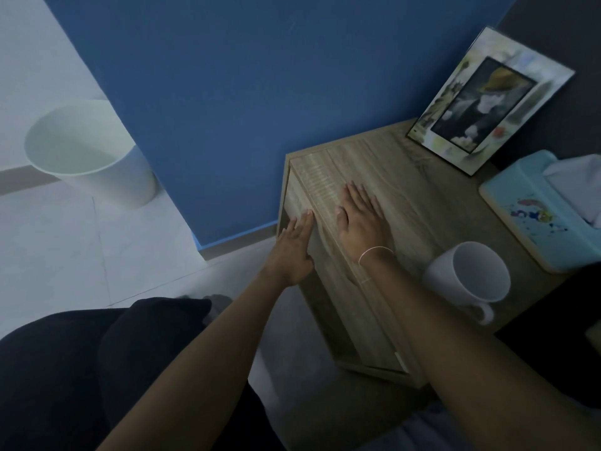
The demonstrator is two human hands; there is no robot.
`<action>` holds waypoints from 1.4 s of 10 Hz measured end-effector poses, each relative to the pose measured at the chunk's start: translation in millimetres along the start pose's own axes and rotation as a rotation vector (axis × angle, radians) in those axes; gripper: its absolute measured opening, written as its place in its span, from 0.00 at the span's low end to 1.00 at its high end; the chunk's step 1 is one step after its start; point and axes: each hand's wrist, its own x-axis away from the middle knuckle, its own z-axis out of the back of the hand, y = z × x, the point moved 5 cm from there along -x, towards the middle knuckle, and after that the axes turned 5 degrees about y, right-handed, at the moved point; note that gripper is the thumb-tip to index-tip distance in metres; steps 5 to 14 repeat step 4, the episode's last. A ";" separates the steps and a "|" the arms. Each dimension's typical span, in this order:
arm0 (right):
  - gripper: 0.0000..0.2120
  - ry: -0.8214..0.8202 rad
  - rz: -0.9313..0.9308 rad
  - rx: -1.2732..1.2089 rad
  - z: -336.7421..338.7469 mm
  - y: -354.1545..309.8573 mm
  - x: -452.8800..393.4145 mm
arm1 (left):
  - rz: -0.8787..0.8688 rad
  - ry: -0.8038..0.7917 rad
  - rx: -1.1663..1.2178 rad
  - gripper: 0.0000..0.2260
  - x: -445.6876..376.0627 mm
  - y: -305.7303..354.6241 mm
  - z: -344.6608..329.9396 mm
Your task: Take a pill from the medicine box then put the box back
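A wooden bedside cabinet (pixel 406 203) is shown against a blue wall (pixel 227 92), with a white waste bin (pixel 87 154) on the floor at left. On the cabinet top are seen, in descending size, a leaning picture frame (pixel 487 102), a pale blue tissue box (pixel 546 209) and an empty white mug (pixel 471 278). The medicine box is not visible; it is presumably kept behind the cabinet front (pixel 331 288), so its place cannot be confirmed. The step in hand is judged to be the opening of that front. It is best done by steadying the cabinet from above while the upper edge of the front is hooked and drawn squarely outward, so that the mug near the edge is not jolted. The right hand (pixel 361 219) is laid flat and spread, palm down, on the cabinet top, nothing being held. The left hand (pixel 294 249) is extended with fingers straight, its fingertips (pixel 307 214) touching the top edge of the front; nothing is gripped
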 end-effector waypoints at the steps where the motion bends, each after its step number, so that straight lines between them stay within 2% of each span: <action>1: 0.27 -0.045 0.004 0.020 0.7 -3.0 1.9 | 0.001 0.043 -0.075 0.36 11.3 -2.9 6.0; 3: 0.26 -0.244 -0.079 0.098 10.0 -16.7 -1.8 | 0.057 0.155 -0.229 0.26 46.4 -16.7 51.8; 4: 0.26 -0.242 -0.011 0.150 21.4 -45.7 3.6 | 0.076 0.225 -0.302 0.25 76.1 -23.2 93.0; 14: 0.26 -0.242 -0.011 0.150 21.4 -45.7 3.6 | 0.076 0.225 -0.302 0.25 76.1 -23.2 93.0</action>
